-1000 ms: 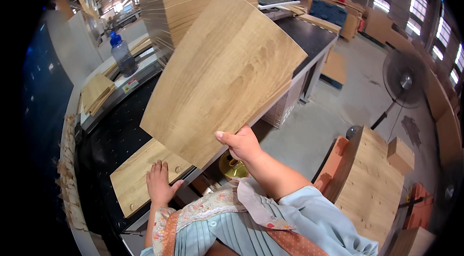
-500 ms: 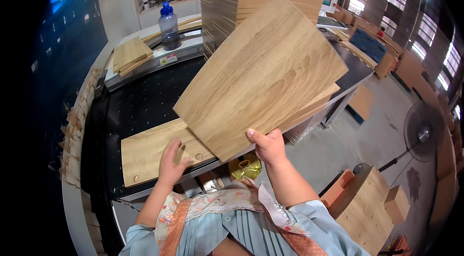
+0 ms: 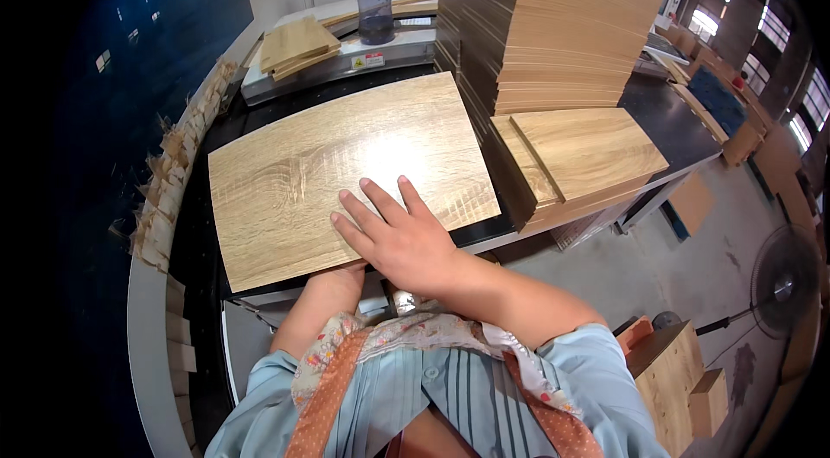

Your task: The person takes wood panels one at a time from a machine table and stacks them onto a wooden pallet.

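A wide wood-grain board point(image 3: 303, 172) lies on the black table in front of me, with light glaring off its surface. My right hand point(image 3: 402, 242) rests palm down on the board near its front edge, fingers spread. Below that same edge, my left hand point(image 3: 341, 281) reaches in from underneath, and its fingers are hidden by the board and my right hand. Whatever lies beneath the board does not show.
To the right lies a low stack of wood-grain boards point(image 3: 596, 147), in front of a tall pile of panels point(image 3: 579, 25). A blue-capped bottle point(image 3: 374, 8) and several small boards point(image 3: 298, 43) stand on the far ledge. A fan point(image 3: 782, 285) stands at the right.
The wide board, held up tilted in my right hand before, now lies flat, covering where the narrower board was. My right hand moved left onto it; my left hand went under its front edge.
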Tool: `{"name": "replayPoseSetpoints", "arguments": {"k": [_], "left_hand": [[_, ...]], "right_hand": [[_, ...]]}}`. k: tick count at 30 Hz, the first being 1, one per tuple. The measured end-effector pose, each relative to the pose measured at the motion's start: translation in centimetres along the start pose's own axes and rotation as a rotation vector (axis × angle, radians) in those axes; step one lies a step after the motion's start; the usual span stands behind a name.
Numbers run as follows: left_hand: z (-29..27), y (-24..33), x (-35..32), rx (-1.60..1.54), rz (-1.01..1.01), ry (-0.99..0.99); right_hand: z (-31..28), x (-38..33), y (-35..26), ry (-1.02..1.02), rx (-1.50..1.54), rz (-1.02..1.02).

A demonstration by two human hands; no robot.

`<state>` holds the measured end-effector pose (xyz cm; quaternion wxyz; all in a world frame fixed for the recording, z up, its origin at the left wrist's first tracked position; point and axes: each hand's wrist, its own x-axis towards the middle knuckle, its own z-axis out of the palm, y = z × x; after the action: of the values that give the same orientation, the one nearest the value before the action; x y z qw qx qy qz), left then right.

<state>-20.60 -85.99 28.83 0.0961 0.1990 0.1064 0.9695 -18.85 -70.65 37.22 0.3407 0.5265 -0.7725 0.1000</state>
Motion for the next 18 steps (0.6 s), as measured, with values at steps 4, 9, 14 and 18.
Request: {"name": "replayPoseSetpoints", "arguments": {"k": [4,9,14,18], "left_hand": [[0.0,0.0,-0.6,0.021,-0.019,0.004],[0.2,0.5,-0.6,0.055,-0.02,-0.005],[0.7,1.2,-1.5,0.085,-0.012,0.003],[0.7,-0.1,-1.0,0.071,-0.053,-0.002]], "right_hand": [[0.6,0.3,-1.2,-0.057,0.022,-0.014],[0.9,0.5,-2.0,-0.044,0.038,-0.018],[1.1,0.8,-2.6,-0.04,0.055,-0.023],[0.5,0.3,-2.3,-0.074,0.077,0.031]]}}
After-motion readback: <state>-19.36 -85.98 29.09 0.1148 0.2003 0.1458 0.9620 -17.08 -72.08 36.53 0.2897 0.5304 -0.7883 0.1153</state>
